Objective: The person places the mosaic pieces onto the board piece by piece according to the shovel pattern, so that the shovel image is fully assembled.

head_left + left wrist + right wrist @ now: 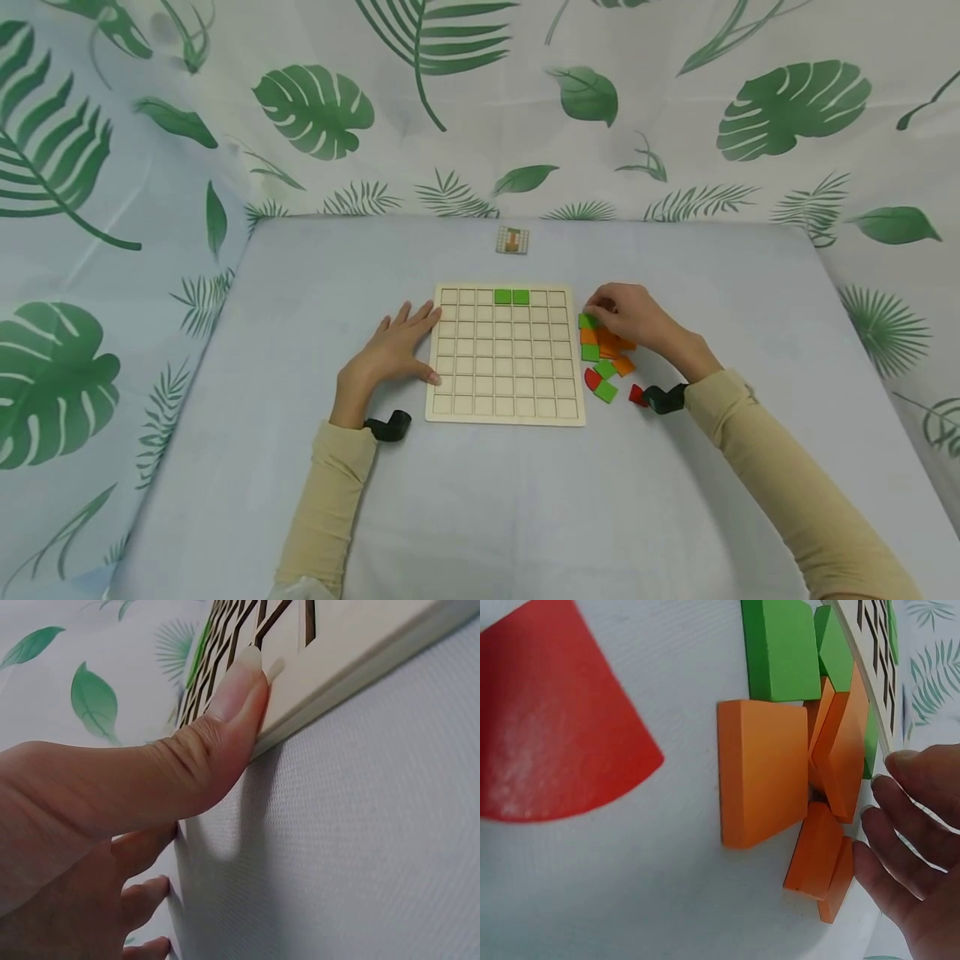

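Observation:
A pale wooden grid board [506, 358] lies on the table, with two green square tiles [512, 297] side by side in its top row. My left hand [393, 346] is spread at the board's left side. Its thumb [225, 712] rests on the board's edge. Beyond the right edge, my right hand [626, 312] bends over a pile of tiles, its fingertips right at a green tile [588, 321]. I cannot tell whether they pinch it. Orange tiles [765, 772] and green tiles [784, 652] lie around that hand, some overlapping.
A small patterned card [512, 240] lies behind the board. Red curved-edged pieces [592, 379] sit at the near end of the pile. Black wrist cameras [390, 427] jut out near both cuffs. A leaf-print cloth [465, 108] rises behind and beside the table.

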A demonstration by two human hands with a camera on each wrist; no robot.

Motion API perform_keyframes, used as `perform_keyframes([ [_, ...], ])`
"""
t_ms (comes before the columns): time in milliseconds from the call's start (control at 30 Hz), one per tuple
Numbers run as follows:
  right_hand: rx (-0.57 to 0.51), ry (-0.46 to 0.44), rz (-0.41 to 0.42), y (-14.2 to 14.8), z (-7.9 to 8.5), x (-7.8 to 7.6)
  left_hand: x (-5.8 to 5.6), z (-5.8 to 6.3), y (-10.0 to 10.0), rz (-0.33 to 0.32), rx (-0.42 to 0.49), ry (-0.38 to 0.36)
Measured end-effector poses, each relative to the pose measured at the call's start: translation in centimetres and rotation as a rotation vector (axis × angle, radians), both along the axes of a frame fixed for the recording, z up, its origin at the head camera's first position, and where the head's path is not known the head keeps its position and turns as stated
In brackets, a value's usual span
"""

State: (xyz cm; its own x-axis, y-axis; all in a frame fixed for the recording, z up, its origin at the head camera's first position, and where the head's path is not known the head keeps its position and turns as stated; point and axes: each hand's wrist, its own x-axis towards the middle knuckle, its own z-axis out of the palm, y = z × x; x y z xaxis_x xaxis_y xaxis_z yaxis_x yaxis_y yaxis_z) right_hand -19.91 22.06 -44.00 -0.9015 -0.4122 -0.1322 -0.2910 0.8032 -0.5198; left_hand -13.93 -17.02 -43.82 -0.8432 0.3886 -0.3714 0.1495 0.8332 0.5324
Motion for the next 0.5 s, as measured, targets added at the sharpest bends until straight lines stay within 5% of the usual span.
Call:
perform_keyframes([
  [500,0.012,0.012,0.042,0.28,-0.21,0.26,-0.02,0.12,0.02,0.002,-0.001,-0.012],
])
